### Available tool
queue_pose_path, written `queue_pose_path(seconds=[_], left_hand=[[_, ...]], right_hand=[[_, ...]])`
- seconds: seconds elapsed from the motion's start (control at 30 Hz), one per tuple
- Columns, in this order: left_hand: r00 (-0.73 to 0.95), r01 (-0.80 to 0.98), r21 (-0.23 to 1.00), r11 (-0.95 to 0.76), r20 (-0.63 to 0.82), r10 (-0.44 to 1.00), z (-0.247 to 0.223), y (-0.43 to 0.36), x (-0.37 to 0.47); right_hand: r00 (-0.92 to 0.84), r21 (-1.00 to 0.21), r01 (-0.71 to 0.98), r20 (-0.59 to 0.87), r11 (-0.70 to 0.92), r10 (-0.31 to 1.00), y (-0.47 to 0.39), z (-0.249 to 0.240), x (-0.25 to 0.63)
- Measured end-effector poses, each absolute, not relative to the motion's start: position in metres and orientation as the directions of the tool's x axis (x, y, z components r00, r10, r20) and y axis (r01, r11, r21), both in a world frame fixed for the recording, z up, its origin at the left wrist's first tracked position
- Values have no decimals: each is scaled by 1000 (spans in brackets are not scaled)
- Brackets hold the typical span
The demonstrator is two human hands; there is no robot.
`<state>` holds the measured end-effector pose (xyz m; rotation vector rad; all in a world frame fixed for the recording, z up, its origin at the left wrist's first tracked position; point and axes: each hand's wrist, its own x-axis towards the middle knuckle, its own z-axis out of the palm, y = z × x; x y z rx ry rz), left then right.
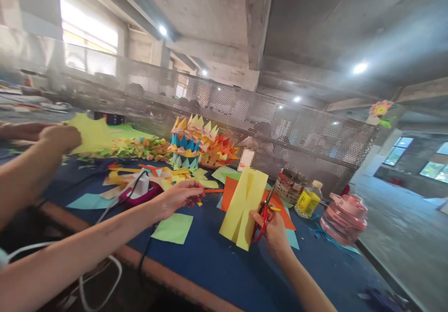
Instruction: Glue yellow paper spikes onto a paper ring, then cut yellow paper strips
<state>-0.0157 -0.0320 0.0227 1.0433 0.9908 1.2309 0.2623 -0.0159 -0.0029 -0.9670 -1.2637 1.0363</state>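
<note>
My right hand (275,230) is closed on red-handled scissors (262,223), blades pointing up, and its thumb also pins a folded yellow paper sheet (238,211). A lengthwise fold or gap runs down that sheet. My left hand (184,193) reaches over the table's middle with its fingertips pinched on a thin orange paper strip (214,191). Beneath the yellow sheet lie orange sheets (229,190) and a light blue sheet (292,239). A light green paper square (173,228) rests below my left hand.
At left a co-worker's hands (59,137) hold yellow-green paper (91,132). Stacked paper crowns (185,151) and paper scraps (140,148) stand behind. A power strip (143,194) with cables sits left. To the right are a woven basket (290,186), a yellow-labelled bottle (308,200) and a pink jar (345,218).
</note>
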Motion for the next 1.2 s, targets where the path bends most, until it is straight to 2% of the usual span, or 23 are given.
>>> queue_pose_path(seconds=[0.1, 0.23, 0.37, 0.47, 0.57, 0.83, 1.07, 1.2], left_hand=[[81, -218, 974, 55, -38, 996, 34, -37, -47], [102, -335, 942, 8, 27, 994, 39, -18, -31], [284, -440, 898, 29, 109, 953, 34, 15, 38], [477, -441, 887, 141, 98, 873, 26, 26, 79], [563, -421, 887, 188, 93, 822, 15, 25, 96], [517, -512, 816, 269, 43, 855, -14, 27, 99], [536, -601, 733, 318, 75, 841, -1, 30, 86], [502, -605, 737, 302, 59, 863, -1, 29, 87]], right_hand=[[-2, -962, -64, 266, 266, 964, -17, -1, 258], [-56, -961, -38, 276, 274, 959, -17, -3, 252], [-59, -958, -18, 288, 288, 956, -18, -6, 251], [-29, -952, -12, 307, 307, 951, -20, -5, 257], [-11, -947, -13, 321, 321, 947, -19, -1, 263], [-62, -941, -9, 338, 338, 939, -28, -6, 256], [-87, -909, 66, 405, 411, 910, -45, -13, 246], [-137, -924, 109, 351, 366, 926, -44, -18, 249]])
